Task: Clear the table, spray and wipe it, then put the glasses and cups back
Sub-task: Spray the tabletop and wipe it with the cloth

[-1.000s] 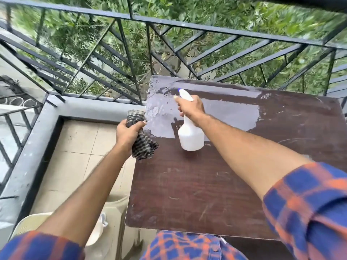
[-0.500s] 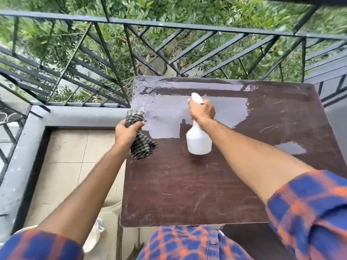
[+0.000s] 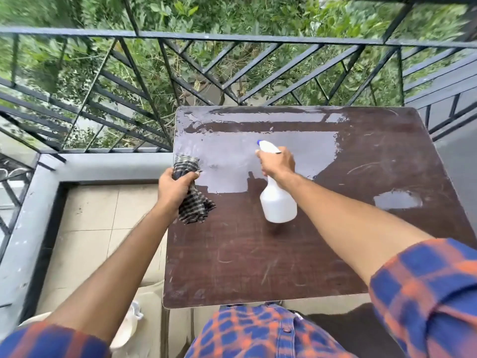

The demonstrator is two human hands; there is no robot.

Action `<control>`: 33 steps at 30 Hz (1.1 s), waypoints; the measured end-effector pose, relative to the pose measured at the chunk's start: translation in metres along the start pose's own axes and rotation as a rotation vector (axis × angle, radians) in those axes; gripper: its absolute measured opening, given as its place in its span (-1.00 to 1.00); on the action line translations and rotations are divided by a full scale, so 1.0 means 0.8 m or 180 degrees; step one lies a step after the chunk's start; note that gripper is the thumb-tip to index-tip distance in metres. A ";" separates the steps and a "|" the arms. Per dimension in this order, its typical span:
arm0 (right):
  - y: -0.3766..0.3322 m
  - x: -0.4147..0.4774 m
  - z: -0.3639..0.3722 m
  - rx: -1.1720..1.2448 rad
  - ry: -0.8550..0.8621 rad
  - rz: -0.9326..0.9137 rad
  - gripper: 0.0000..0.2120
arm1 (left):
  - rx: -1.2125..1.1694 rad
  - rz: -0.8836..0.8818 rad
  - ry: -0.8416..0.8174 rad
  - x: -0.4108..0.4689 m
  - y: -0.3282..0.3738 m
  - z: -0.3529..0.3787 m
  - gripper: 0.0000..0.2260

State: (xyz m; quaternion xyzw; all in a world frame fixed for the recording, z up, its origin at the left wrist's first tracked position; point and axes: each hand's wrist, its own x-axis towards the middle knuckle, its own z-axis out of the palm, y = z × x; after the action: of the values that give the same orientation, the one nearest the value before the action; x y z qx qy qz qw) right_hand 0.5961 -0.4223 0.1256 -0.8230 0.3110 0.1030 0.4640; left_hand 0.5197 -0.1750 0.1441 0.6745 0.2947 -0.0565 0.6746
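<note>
Surroundings, seen from above. We note a black metal railing [image 3: 258, 38] of slanted bars along the far and left sides, with dense green foliage [image 3: 232, 14] beyond it. Below the railing runs a grey painted kerb [image 3: 103, 167], which borders a floor [image 3: 98, 228] of pale beige tiles. At lower left we mark a beige plastic seat [image 3: 151, 295], only partly in view.

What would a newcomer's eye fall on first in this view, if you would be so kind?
First comes the white spray bottle, held by the right hand over the middle of the dark brown table, its nozzle pointing toward the far left. Next come the checked cloth bunched in the left hand at the table's left edge, and the pale shiny patch across the table's far half.
</note>
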 end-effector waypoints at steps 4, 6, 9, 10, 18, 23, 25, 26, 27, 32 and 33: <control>-0.028 -0.058 0.038 -0.0167 -0.0474 -0.0329 -0.53 | 0.0013 0.0019 0.0105 -0.014 -0.008 -0.021 -0.83; -0.031 -0.077 0.061 -0.0109 -0.0816 -0.0364 -0.64 | -0.0069 -0.0030 0.0184 -0.021 -0.014 -0.034 -0.83; -0.035 -0.097 0.081 -0.0352 -0.0756 -0.0564 -0.66 | -0.0176 -0.0098 0.0261 -0.029 -0.020 -0.047 -0.83; -0.035 -0.100 0.084 -0.0428 -0.0715 -0.0597 -0.61 | -0.0186 -0.0101 0.0292 -0.032 -0.021 -0.051 -0.83; -0.012 -0.079 0.027 -0.0356 -0.0238 -0.0290 -0.51 | -0.0257 -0.0232 0.0272 -0.044 -0.037 -0.054 -0.80; 0.018 -0.051 -0.044 -0.0075 0.0439 0.0096 -0.55 | -0.0220 -0.0237 0.0153 -0.047 -0.038 -0.036 -0.79; 0.030 -0.046 -0.067 -0.0192 0.0652 0.0159 -0.56 | -0.0192 -0.0229 0.0083 -0.047 -0.036 -0.031 -0.78; 0.038 -0.040 -0.073 -0.0197 0.0685 0.0181 -0.47 | -0.0194 -0.0240 0.0049 -0.046 -0.036 -0.029 -0.77; 0.047 -0.032 -0.075 -0.0162 0.0665 0.0235 -0.37 | -0.0187 -0.0239 0.0022 -0.046 -0.036 -0.027 -0.77; 0.048 -0.052 -0.060 -0.0319 0.0350 0.0120 -0.34 | -0.0178 -0.0230 -0.0072 -0.047 -0.036 -0.023 -0.77; 0.038 -0.067 -0.051 -0.0481 0.0238 0.0028 -0.40 | -0.0165 -0.0223 -0.0081 -0.048 -0.035 -0.024 -0.77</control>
State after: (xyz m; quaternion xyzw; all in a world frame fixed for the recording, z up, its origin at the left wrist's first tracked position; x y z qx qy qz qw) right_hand 0.5304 -0.4453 0.1515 -0.8576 0.3230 0.0973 0.3882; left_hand 0.4688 -0.1714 0.1393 0.6453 0.3109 -0.0810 0.6931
